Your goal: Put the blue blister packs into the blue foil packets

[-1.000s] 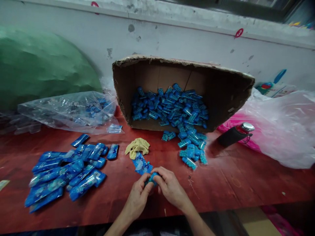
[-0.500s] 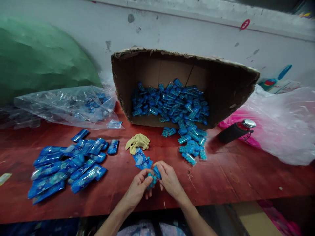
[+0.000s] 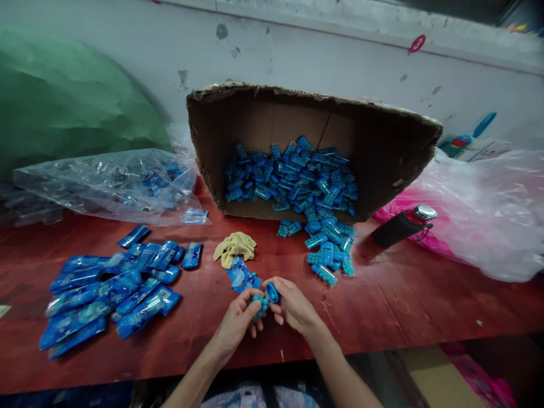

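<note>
Near the front of the red table my left hand [image 3: 241,315] is closed around a small clear container of turquoise balls [image 3: 260,306]. Just to its right, my right hand [image 3: 292,306] pinches a blue cap [image 3: 272,292], its hollow side showing. Cap and container are apart, with a narrow gap between them. Beyond my hands lies a blue printed packet [image 3: 241,274] with a few turquoise balls on it. A crumpled yellow cloth [image 3: 234,247] touches the packet's far end.
A tipped cardboard box [image 3: 314,96] spills capped containers [image 3: 327,255] onto the table [image 3: 382,306]. Filled blue packets [image 3: 114,289] are piled at left, before a clear plastic bag [image 3: 102,181]. A black-sleeved bottle [image 3: 399,225] stands right, beside white and pink plastic bags [image 3: 484,215].
The blue cap has come off the container and turned so its opening shows. My right hand has moved slightly away from my left. The view has shifted a little.
</note>
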Demonstrator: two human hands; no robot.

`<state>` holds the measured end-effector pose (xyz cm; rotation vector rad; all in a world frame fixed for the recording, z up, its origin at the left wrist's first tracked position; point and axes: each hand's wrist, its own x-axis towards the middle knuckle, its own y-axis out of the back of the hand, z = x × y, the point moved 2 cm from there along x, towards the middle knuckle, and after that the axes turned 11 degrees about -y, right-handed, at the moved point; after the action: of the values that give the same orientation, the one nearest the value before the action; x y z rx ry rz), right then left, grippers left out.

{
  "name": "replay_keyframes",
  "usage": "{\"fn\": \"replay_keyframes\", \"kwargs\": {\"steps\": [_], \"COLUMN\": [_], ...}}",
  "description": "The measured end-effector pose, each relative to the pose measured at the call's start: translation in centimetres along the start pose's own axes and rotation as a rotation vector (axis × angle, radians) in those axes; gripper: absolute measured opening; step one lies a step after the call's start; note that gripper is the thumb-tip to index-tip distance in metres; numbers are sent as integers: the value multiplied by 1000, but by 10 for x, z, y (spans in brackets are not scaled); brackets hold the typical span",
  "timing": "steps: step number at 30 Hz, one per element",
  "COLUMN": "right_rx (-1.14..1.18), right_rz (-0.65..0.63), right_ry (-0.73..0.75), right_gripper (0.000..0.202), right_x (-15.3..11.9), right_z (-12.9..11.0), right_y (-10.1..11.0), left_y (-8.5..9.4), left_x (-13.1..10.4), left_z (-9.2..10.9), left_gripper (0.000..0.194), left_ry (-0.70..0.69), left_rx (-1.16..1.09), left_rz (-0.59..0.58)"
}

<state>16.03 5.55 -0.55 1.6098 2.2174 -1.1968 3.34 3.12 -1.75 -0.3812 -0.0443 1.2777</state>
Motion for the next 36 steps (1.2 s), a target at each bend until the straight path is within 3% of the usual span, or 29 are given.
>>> {"fn": "replay_keyframes", "kwargs": {"steps": [7, 20, 28, 31, 36], "right_rx": [173, 205, 203, 96, -347], "right_rz": [-108, -102, -91, -64, 51], "right_ry": [-83, -112, -98, -35, 60], "right_gripper": [27, 15, 18, 21, 15], "right_x": [9, 15, 12, 3, -4], "right_z": [-1, -13, -19, -24, -34], "right_y": [3, 5, -5, -13, -26], "left_y": [11, 18, 15, 11, 5], "left_x": [-1, -7, -5, 0, 5], "left_z": [0, 3, 8, 8, 11], "left_gripper": [29, 30, 26, 28, 30], "left_ry": [2, 53, 55, 31, -17], "left_rx": [-43, -148, -208, -169, -116], "left_rz": [47, 140, 130, 129, 85]}}
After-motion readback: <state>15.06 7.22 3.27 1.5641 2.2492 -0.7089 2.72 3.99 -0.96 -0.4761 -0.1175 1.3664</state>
